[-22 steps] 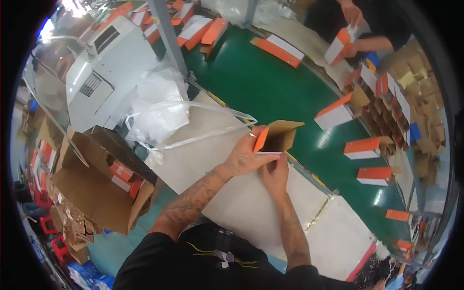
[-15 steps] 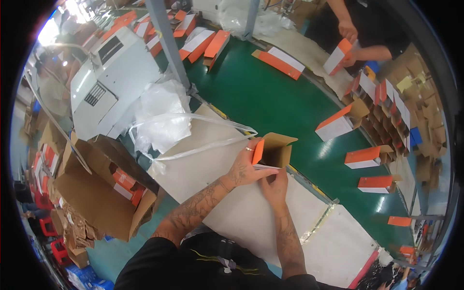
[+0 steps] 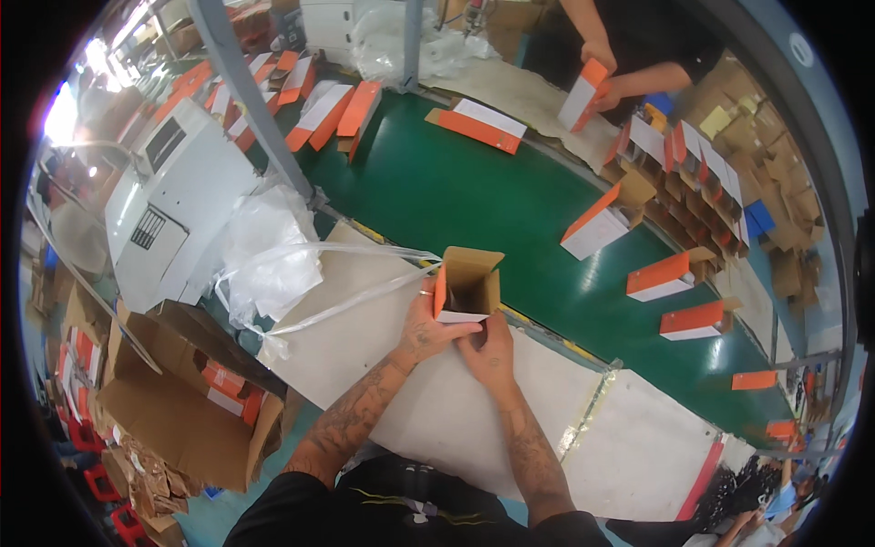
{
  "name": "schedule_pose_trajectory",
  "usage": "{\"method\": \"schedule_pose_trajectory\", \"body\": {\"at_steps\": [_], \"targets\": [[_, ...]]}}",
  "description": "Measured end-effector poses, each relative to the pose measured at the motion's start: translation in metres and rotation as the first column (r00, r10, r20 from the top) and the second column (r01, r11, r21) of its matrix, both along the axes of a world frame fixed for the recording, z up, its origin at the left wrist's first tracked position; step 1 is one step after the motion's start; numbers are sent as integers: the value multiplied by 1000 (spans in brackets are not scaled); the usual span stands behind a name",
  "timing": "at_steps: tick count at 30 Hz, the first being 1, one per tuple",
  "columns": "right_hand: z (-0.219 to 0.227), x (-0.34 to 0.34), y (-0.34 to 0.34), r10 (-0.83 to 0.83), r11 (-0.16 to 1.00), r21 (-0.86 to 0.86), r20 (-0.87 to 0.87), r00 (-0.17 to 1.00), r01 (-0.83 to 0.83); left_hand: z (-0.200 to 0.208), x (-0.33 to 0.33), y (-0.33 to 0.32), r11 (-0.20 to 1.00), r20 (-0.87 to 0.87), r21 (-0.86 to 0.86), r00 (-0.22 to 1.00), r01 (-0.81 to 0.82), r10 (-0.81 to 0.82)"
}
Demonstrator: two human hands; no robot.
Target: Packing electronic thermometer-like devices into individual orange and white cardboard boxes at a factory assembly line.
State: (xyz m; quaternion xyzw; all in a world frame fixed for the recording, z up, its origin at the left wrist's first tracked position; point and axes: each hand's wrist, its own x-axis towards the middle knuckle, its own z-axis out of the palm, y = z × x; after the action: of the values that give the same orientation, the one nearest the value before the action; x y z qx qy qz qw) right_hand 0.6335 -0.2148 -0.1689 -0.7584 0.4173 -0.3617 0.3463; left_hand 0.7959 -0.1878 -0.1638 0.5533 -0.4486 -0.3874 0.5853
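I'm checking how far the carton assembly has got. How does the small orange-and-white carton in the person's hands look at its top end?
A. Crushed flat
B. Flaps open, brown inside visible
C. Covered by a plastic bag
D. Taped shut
B: the carton, held between the left hand and right hand, has its top flaps standing open, showing the brown interior.

Bare white tabletop [image 3: 629, 447] right of the open carton [image 3: 467, 287]; plastic bag [image 3: 269, 251] crowding the left.
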Motion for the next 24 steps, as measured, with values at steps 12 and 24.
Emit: {"method": "schedule_pose_trajectory", "body": {"at_steps": [12,24], "targets": [[4,-3,0,3,999,-50,32,999,-1,3,-3,0,998,-78,-61,997,12,-16],[-3,-1,-2,26,999,-47,106,994,-21,-3,-3,-1,994,-44,-108,999,-16,11]]}}
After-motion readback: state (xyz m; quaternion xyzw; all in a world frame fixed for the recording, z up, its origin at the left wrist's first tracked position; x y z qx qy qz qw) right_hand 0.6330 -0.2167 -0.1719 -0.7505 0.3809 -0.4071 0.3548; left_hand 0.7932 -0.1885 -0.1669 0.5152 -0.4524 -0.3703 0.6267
